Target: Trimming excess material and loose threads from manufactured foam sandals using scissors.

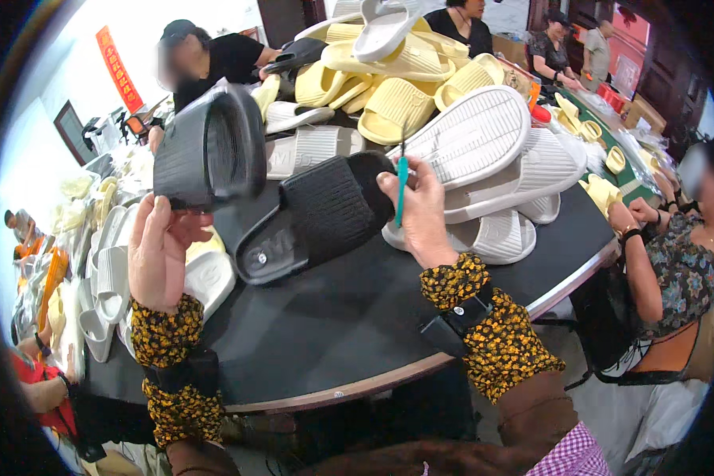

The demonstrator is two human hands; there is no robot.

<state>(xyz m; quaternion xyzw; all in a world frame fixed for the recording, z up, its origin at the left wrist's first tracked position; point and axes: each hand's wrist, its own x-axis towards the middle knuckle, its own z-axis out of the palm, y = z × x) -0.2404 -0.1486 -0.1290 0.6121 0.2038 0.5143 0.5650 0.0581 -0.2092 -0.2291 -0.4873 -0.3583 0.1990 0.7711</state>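
The person's left hand [160, 258] and right hand [422, 210] are bare. The left sleeve [166, 327] and right sleeve [514, 345] are black with small yellow flowers, each under a black strap [184, 371]. Purple-and-white checked cloth [575, 454] shows at near right.

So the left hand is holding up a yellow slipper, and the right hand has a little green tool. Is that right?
Not quite: the slipper held up in the left hand is black, not yellow, as the head view shows. The right hand does have a little green tool.
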